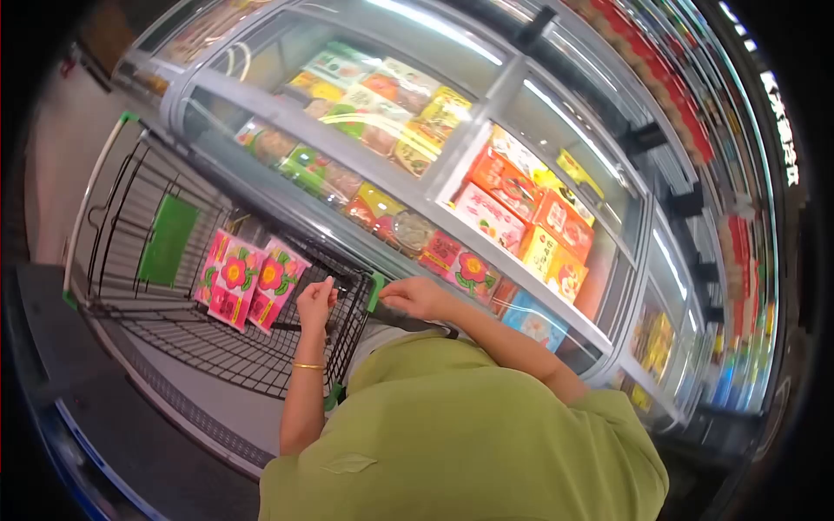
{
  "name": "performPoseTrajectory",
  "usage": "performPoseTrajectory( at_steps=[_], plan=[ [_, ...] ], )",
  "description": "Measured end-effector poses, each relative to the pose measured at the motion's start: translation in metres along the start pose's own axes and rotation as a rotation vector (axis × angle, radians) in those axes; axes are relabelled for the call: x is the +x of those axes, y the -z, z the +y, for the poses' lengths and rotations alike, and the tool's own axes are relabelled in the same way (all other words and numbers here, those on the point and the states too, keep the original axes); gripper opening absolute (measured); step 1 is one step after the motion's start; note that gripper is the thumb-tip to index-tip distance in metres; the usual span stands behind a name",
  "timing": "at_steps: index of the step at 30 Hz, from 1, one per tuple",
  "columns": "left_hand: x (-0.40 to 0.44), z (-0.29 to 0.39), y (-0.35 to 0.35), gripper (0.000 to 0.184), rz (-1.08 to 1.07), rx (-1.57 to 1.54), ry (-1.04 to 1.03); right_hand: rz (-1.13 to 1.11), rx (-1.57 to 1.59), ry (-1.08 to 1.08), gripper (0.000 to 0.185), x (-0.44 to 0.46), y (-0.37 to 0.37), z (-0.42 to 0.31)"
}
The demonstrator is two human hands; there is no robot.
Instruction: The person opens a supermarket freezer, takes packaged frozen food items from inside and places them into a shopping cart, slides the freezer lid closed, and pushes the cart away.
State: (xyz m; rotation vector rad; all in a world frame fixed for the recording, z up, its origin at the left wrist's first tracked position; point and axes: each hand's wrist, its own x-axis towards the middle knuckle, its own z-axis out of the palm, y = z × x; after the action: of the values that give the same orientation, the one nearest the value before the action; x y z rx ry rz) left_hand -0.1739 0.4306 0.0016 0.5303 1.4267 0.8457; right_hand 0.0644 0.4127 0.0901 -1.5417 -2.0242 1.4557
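Pink flower-printed plastic packets (234, 276) lie in a black wire shopping cart (350, 325).
The left hand (316, 304), fingers drawn together, seemingly empty, is above the cart's near end; the right hand (419, 300) curls loosely by its green plastic corner piece (375, 293), hold unclear. The step looks like handling the cart; moving it would call for a firm grip.

Glass-topped freezers (473, 156) slant across the view from upper left to lower right, white light strips (437, 32) along them, with stocked shelves (743, 269) behind, white lettering (779, 130) at far right, pale floor (61, 174) at left and a dark unit (43, 321) lower left.
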Motion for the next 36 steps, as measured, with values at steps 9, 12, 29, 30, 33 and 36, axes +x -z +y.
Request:
performPoseTrajectory(
  at_steps=[9, 12, 29, 30, 33, 36],
  plan=[
    [-0.022, 0.098, -0.223, 0.021, -0.72, 0.517, -0.566, 0.639, 0.315, -0.118, 0.026, -0.129, 0.123, 0.031],
    [-0.026, 0.106, -0.297, 0.022, -0.874, 0.693, -0.598, 0.87, 0.29, -0.217, 0.026, -0.172, 0.153, 0.092],
    [0.089, -0.069, -0.406, 0.034, -1.303, 2.209, -0.113, -0.324, -0.121, -0.465, 0.07, -0.07, 0.107, 0.325],
    [0.106, -0.091, -0.398, 0.038, -1.275, 2.193, -0.176, -0.184, -0.175, -0.446, 0.079, -0.062, 0.088, 0.338],
    [0.122, -0.089, -0.413, 0.052, -1.302, 2.25, -0.174, -0.168, -0.029, -0.461, 0.087, -0.034, 0.079, 0.352],
    [0.129, -0.093, -0.416, 0.051, -1.268, 2.254, -0.107, 0.006, -0.092, -0.481, 0.087, -0.027, 0.056, 0.351]
  ],
)
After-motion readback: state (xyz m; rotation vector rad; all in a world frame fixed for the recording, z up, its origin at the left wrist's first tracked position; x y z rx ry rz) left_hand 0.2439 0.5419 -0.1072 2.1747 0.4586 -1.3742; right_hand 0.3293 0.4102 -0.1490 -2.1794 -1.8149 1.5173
